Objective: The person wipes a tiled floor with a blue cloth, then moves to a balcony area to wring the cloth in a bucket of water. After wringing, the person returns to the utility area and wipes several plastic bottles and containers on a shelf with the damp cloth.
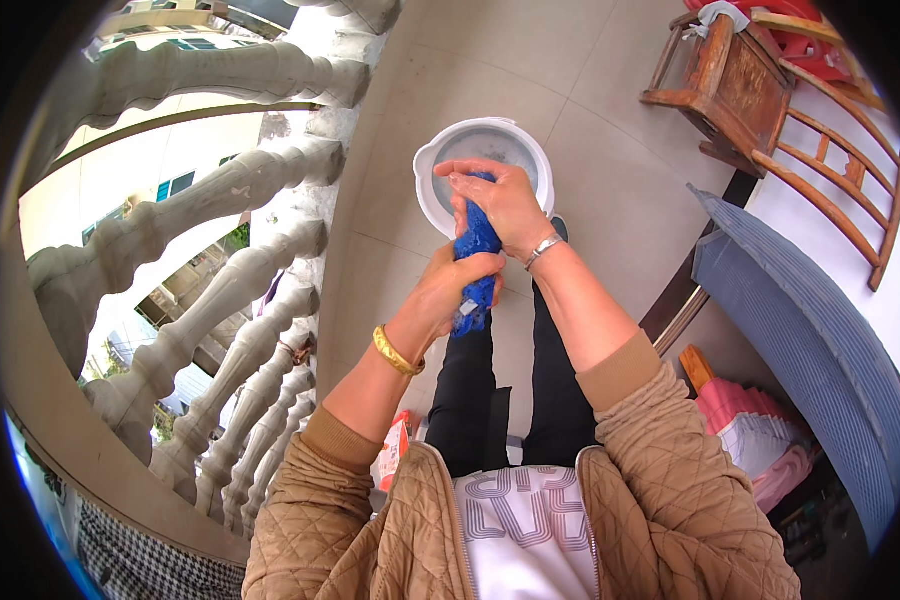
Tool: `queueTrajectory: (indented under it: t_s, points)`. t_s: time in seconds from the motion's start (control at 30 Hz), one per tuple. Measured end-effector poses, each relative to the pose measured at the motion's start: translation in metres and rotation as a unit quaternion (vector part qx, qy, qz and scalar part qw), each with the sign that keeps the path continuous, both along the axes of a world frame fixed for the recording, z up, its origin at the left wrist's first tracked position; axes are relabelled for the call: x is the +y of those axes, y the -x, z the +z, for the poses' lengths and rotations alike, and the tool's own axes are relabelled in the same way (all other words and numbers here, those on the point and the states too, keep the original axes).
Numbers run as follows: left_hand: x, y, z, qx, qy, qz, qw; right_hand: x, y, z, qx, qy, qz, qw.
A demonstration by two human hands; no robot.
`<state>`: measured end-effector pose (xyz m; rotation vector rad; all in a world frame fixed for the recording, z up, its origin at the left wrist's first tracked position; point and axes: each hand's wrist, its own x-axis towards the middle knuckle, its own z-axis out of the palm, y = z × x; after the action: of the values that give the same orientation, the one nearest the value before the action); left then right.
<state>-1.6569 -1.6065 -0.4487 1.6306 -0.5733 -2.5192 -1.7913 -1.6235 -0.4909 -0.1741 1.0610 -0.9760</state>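
A wet blue cloth is bunched lengthwise between my two hands, with its lower end hanging free and a small pale label on it. My left hand, with a gold bangle at the wrist, has its fingers and thumb wrapped around the lower part. Higher up, my right hand holds the other end, its wet fingers reaching across the top; a silver bracelet sits on that wrist. Below the hands, a white plastic basin stands on the floor with cloudy, sudsy water inside, partly hidden by the right hand.
A stone balustrade runs along the left, over pale floor tiles. At the upper right is a worn wooden chair. A blue ribbed curtain hangs at the right, near pink and white fabric. A red-and-white package lies by my left side.
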Motion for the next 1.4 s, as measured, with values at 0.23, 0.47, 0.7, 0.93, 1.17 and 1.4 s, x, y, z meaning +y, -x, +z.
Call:
queueTrajectory:
  t_s: [0.23,0.47,0.7,0.93,1.17,1.4]
  points:
    - [0.005,0.008,-0.015,-0.111,0.166,-0.084,0.976,0.001,-0.013,-0.004,0.157,0.045,0.037,0.986]
    - [0.012,0.012,-0.05,-0.204,0.349,-0.249,0.88,0.002,-0.029,-0.018,0.453,0.133,0.074,0.878]
    - [0.024,0.013,-0.058,-0.279,0.421,-0.257,0.824,0.001,-0.033,-0.013,0.531,0.052,0.05,0.844]
    - [0.019,0.021,-0.007,-0.247,0.396,-0.206,0.86,-0.011,-0.014,0.006,0.441,0.043,0.096,0.891]
    - [-0.005,-0.015,0.063,0.242,-0.067,0.115,0.961,-0.024,0.041,0.066,-0.132,0.192,0.063,0.97]
    - [0.009,0.001,0.093,0.484,-0.21,0.191,0.828,-0.031,0.012,0.123,-0.446,0.305,0.06,0.839]
